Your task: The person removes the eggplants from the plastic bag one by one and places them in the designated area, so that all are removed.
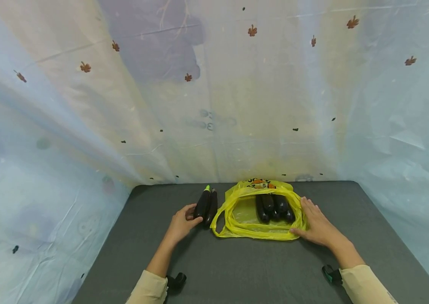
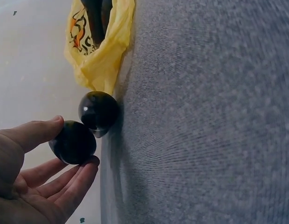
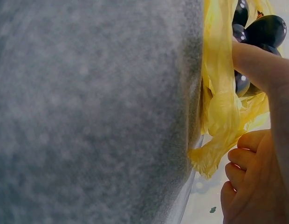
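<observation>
My left hand (image 1: pixel 182 223) holds a dark, glossy eggplant (image 1: pixel 202 204) with a bright green stem end, thumb on one side and fingers on the other. Right beside it lies a second eggplant (image 1: pixel 211 207), its rounded end (image 2: pixel 98 110) showing in the left wrist view. A yellow plastic bag (image 1: pixel 237 231) lies on its side, mouth facing me, with several eggplants (image 1: pixel 269 204) inside. At the bag's right end, my right hand (image 1: pixel 320 228) rests with fingers extended along the outside and thumb (image 3: pixel 254 63) at the front rim; fingers and thumb are spread wide apart.
Everything lies on a dark grey table (image 1: pixel 252 270). Behind it and at the sides hangs a pale plastic sheet (image 1: pixel 245 105) printed with leaves, meeting the table's back edge close behind the bag. Black straps (image 1: pixel 176 282) sit at both wrists.
</observation>
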A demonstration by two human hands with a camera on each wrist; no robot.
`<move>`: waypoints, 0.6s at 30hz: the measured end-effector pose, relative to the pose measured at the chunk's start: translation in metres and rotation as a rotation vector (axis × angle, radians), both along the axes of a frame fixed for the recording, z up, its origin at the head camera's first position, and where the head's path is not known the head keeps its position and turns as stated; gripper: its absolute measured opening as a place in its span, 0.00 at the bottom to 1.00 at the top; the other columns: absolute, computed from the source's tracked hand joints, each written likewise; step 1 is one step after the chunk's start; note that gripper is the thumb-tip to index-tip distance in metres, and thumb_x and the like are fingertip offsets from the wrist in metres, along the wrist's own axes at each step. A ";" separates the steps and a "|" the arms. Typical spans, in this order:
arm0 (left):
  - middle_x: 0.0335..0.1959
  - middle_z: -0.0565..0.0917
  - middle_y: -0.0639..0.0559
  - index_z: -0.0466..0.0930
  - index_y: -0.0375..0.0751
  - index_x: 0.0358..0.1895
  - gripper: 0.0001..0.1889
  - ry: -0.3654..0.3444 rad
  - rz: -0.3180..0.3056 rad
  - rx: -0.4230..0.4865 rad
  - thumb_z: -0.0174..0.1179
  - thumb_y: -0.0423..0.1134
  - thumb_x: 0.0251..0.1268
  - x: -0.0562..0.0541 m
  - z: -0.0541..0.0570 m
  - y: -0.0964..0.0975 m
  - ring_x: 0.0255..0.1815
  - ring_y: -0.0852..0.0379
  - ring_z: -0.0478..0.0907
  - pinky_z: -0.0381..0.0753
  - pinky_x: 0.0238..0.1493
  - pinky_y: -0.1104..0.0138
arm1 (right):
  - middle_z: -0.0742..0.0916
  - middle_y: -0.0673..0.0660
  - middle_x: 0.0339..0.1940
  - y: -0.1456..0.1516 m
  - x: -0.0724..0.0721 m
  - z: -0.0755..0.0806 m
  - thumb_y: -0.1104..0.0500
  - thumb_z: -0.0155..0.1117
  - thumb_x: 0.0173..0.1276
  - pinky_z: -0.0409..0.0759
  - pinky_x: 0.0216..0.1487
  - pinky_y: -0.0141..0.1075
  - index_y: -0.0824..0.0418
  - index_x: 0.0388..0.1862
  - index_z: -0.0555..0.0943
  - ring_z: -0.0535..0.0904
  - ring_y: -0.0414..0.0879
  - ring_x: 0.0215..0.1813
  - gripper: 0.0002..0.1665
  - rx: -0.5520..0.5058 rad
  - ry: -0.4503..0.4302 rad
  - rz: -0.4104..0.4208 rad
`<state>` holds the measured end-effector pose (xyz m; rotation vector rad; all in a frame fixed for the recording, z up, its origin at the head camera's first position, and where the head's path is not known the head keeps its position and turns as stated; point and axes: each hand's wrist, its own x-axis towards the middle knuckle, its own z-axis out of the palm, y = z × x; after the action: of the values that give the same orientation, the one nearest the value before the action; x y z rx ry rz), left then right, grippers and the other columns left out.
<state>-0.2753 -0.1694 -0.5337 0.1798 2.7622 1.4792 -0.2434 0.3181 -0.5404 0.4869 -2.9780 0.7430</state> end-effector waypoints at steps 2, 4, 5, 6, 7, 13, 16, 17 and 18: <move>0.68 0.82 0.32 0.74 0.35 0.77 0.33 -0.006 0.002 -0.003 0.73 0.39 0.72 0.000 -0.001 0.000 0.62 0.37 0.85 0.88 0.56 0.47 | 0.53 0.79 0.86 0.000 -0.001 -0.001 0.36 0.78 0.67 0.46 0.83 0.69 0.76 0.87 0.45 0.47 0.76 0.85 0.74 0.002 -0.002 0.000; 0.68 0.82 0.32 0.74 0.35 0.77 0.33 -0.011 0.006 -0.005 0.73 0.39 0.72 -0.001 -0.002 0.000 0.62 0.37 0.85 0.88 0.56 0.47 | 0.53 0.79 0.86 0.001 -0.001 -0.001 0.36 0.78 0.67 0.46 0.83 0.69 0.76 0.87 0.44 0.47 0.76 0.85 0.74 0.003 -0.005 0.000; 0.68 0.82 0.32 0.74 0.35 0.77 0.33 -0.012 0.009 -0.008 0.73 0.39 0.72 -0.001 -0.003 0.000 0.62 0.36 0.85 0.88 0.57 0.46 | 0.52 0.79 0.86 0.001 -0.001 -0.001 0.36 0.77 0.67 0.45 0.84 0.69 0.76 0.87 0.44 0.46 0.76 0.85 0.74 0.002 -0.008 0.000; 0.68 0.82 0.33 0.74 0.35 0.77 0.33 -0.014 0.011 -0.012 0.73 0.39 0.72 -0.001 -0.003 0.000 0.62 0.37 0.85 0.88 0.57 0.46 | 0.52 0.79 0.86 0.002 -0.001 -0.002 0.36 0.77 0.68 0.44 0.84 0.68 0.76 0.87 0.44 0.46 0.76 0.86 0.74 -0.001 -0.010 -0.002; 0.68 0.82 0.33 0.74 0.36 0.77 0.33 -0.018 0.014 -0.015 0.73 0.39 0.72 -0.001 -0.004 0.000 0.62 0.37 0.85 0.87 0.57 0.46 | 0.52 0.79 0.86 0.001 -0.002 -0.002 0.36 0.77 0.68 0.43 0.84 0.68 0.76 0.87 0.43 0.45 0.76 0.86 0.74 -0.004 -0.016 -0.005; 0.68 0.82 0.31 0.74 0.34 0.76 0.33 -0.016 0.017 -0.047 0.73 0.39 0.72 -0.002 -0.005 0.001 0.61 0.35 0.85 0.87 0.57 0.44 | 0.52 0.80 0.86 0.002 -0.001 -0.004 0.36 0.77 0.68 0.44 0.84 0.69 0.76 0.87 0.44 0.46 0.77 0.85 0.73 -0.011 0.000 0.003; 0.68 0.82 0.30 0.74 0.33 0.76 0.34 -0.016 0.019 -0.062 0.74 0.39 0.72 -0.001 -0.006 0.002 0.61 0.35 0.85 0.86 0.57 0.43 | 0.52 0.79 0.86 0.002 -0.001 -0.004 0.36 0.77 0.68 0.43 0.84 0.69 0.75 0.87 0.44 0.45 0.76 0.86 0.73 -0.013 -0.006 0.000; 0.68 0.82 0.31 0.73 0.33 0.76 0.34 -0.018 0.020 -0.062 0.74 0.39 0.72 -0.001 -0.006 0.002 0.61 0.35 0.85 0.86 0.57 0.43 | 0.52 0.79 0.86 0.001 -0.001 -0.004 0.36 0.77 0.68 0.44 0.84 0.69 0.75 0.87 0.44 0.45 0.76 0.86 0.73 -0.012 -0.008 0.000; 0.67 0.82 0.31 0.73 0.32 0.76 0.34 -0.016 0.020 -0.065 0.74 0.39 0.72 -0.001 -0.007 0.002 0.60 0.35 0.85 0.86 0.57 0.43 | 0.52 0.79 0.86 0.001 -0.001 -0.004 0.36 0.77 0.68 0.44 0.84 0.69 0.76 0.87 0.44 0.46 0.76 0.86 0.73 -0.010 -0.009 -0.002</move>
<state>-0.2761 -0.1675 -0.5404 0.1388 2.8027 1.3864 -0.2445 0.3192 -0.5439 0.4815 -2.9812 0.7623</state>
